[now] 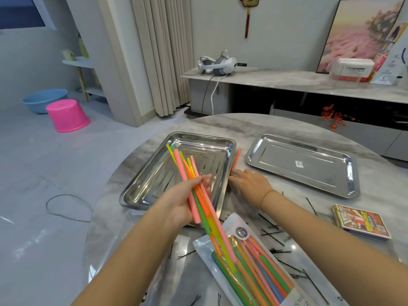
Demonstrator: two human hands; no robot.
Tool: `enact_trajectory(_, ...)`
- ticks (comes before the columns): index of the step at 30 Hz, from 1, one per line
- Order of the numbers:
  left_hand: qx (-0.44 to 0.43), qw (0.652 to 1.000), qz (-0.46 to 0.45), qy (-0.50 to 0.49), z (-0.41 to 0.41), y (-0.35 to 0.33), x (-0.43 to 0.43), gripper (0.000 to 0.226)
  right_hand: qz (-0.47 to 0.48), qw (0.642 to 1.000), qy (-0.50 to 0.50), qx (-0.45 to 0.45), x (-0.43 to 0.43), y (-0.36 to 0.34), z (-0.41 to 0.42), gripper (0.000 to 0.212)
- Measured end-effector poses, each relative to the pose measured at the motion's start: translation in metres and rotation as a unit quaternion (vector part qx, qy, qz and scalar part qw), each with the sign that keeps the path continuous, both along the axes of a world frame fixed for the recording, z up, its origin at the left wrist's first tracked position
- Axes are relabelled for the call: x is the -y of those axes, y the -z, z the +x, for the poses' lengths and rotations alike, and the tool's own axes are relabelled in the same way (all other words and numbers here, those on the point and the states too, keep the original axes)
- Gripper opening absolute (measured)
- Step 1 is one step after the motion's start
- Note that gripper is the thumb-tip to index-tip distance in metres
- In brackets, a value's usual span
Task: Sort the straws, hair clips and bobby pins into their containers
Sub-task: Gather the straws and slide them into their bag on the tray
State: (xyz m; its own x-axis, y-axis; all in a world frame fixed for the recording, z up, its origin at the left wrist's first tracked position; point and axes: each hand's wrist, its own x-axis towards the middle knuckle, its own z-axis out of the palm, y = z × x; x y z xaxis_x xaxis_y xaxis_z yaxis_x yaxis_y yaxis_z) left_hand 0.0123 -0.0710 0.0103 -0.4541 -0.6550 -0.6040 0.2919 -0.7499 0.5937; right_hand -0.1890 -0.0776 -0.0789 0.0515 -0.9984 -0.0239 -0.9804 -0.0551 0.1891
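nearest the lens, at the bottom centre of the frame, lay a clear straw packet [249, 268] with coloured straws inside, black bobby pins [273, 233] scattered around it on the marble table [276, 124]. just above it the left hand [178, 202] was closed around a fanned bundle of straws [194, 186] over the deep steel tray [176, 171], while the right hand [249, 184], fingers loosely spread and flat, touched a lone orange straw [236, 159] beside that tray's right rim. a shallower steel tray [304, 164] sat empty toward centre right.
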Motion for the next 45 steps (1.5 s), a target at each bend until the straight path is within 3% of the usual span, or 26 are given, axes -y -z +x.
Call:
enact_trajectory(8,0.028,0.999,-0.019,0.023,-0.007,0.006,-0.001,0.021,-0.070,0.948,-0.247,-0.186,-0.001,0.004,-0.017,0.028)
enact_trajectory(12,0.039,0.998,-0.034,0.033,-0.008,0.008,-0.003,0.023,-0.123,0.915,-0.342,-0.175,-0.006,0.000,-0.023,0.031)
enact_trajectory(17,0.030,0.998,-0.049,0.014,-0.011,0.009,-0.003,0.023,-0.206,0.938,-0.276,-0.039,-0.024,-0.024,-0.030,0.047)
enact_trajectory(20,0.038,0.997,-0.070,0.016,-0.016,0.010,-0.007,0.018,-0.278,0.937,-0.185,0.102,-0.038,-0.044,-0.022,0.025)
enact_trajectory(22,0.047,0.995,-0.090,0.023,-0.021,0.012,-0.013,0.015,-0.320,0.906,-0.104,0.259,-0.052,-0.061,-0.017,0.006)
enact_trajectory(24,0.061,0.990,-0.119,0.041,-0.026,0.015,-0.021,0.020,-0.338,0.850,-0.031,0.402,-0.067,-0.078,-0.013,0.009)
enact_trajectory(28,0.119,0.966,-0.204,0.109,-0.035,0.018,-0.036,0.025,-0.367,0.752,0.099,0.538,-0.089,-0.099,-0.012,0.022)
enact_trajectory(30,0.134,0.949,-0.250,0.141,-0.037,0.018,-0.042,0.022,-0.315,0.726,0.167,0.588,-0.095,-0.101,-0.017,0.028)
enact_trajectory(33,0.116,0.935,-0.280,0.187,-0.041,0.017,-0.052,0.017,-0.142,0.682,0.206,0.687,-0.108,-0.098,-0.017,0.027)
enact_trajectory(37,0.076,0.923,-0.318,0.200,-0.047,0.016,-0.070,0.021,-0.058,0.651,0.160,0.740,-0.129,-0.094,-0.006,0.025)
enact_trajectory(45,0.021,0.864,-0.488,0.122,-0.051,0.001,-0.100,0.023,-0.113,0.705,0.070,0.696,-0.163,-0.128,0.017,0.020)
